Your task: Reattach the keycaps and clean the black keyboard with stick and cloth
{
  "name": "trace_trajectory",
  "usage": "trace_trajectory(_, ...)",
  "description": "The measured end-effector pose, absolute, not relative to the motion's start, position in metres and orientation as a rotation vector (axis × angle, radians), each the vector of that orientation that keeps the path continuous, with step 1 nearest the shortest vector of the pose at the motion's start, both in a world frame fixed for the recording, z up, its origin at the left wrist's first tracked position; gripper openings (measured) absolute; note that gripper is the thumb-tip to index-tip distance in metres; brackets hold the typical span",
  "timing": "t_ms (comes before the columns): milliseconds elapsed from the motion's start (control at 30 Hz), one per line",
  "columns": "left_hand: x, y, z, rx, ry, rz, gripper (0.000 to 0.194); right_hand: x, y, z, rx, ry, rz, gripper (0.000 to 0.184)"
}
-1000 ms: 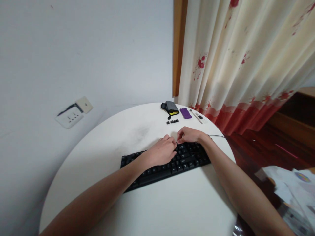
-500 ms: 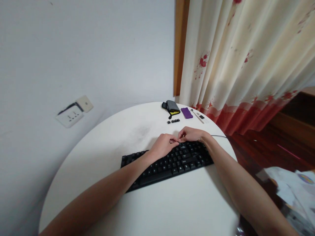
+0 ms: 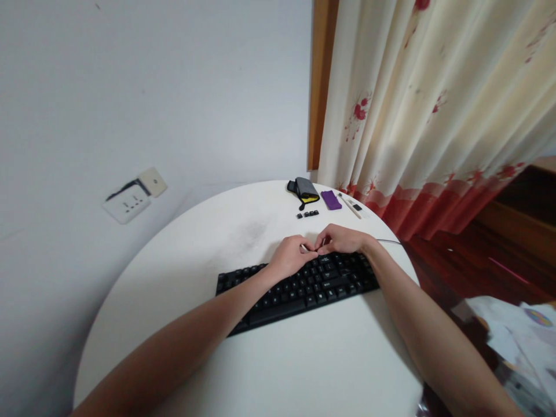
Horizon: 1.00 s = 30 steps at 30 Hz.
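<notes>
A black keyboard (image 3: pixel 299 286) lies at a slant on the white round table (image 3: pixel 208 237). Over its back edge, right of the middle, my left hand (image 3: pixel 293 255) has thumb and forefinger closed in a pinch. Facing it, my right hand (image 3: pixel 343 238) also pinches, its fingertips meeting those of the left at the top row of keys. Whatever lies between the fingertips is small, dark and mostly hidden. Behind the hands, several loose black keycaps (image 3: pixel 308 214) stand in a short row. My forearms cover parts of the keyboard.
Near the back edge are a grey and black folded pouch (image 3: pixel 306 189) with yellow inside, a purple cloth (image 3: pixel 331 200) and a white brush-like tool (image 3: pixel 350 205). A cable (image 3: pixel 388 241) runs off to the right. Wall sockets (image 3: pixel 127 204) are at left, a curtain (image 3: pixel 417 116) at right.
The view has shifted slightly, so everything appears a little farther right. Both hands stay pinched together at the same spot on the keyboard, with the fingertips moving only slightly.
</notes>
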<state>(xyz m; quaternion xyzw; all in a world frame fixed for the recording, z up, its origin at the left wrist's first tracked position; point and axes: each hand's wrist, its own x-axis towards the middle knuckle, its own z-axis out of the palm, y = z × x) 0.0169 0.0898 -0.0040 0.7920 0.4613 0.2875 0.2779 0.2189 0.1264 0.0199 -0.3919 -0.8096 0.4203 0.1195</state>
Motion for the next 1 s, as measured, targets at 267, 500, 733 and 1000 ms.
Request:
trace_trajectory(267, 0.017, 0.094, -0.004, 2.1, 1.129, 0.734, 0.021, 0.219, 0.125, 0.021, -1.166, -2.444, 1.061, 0.02)
trace_trajectory(500, 0.018, 0.096, -0.006, 2.248, 1.183, 0.732, 0.024, 0.208, 0.116, 0.024, -1.329, -2.52, 0.712, 0.01)
trace_trajectory(733, 0.015, 0.085, 0.012, 2.507, 1.26, 0.628, 0.026, 0.198, 0.109, 0.028, -1.464, -2.563, 0.598, 0.006)
trace_trajectory(1000, 0.01, 0.153, 0.036, 2.663, 1.5, 0.423, 0.024, 0.205, 0.115, 0.028, -1.364, -2.513, 0.8, 0.021)
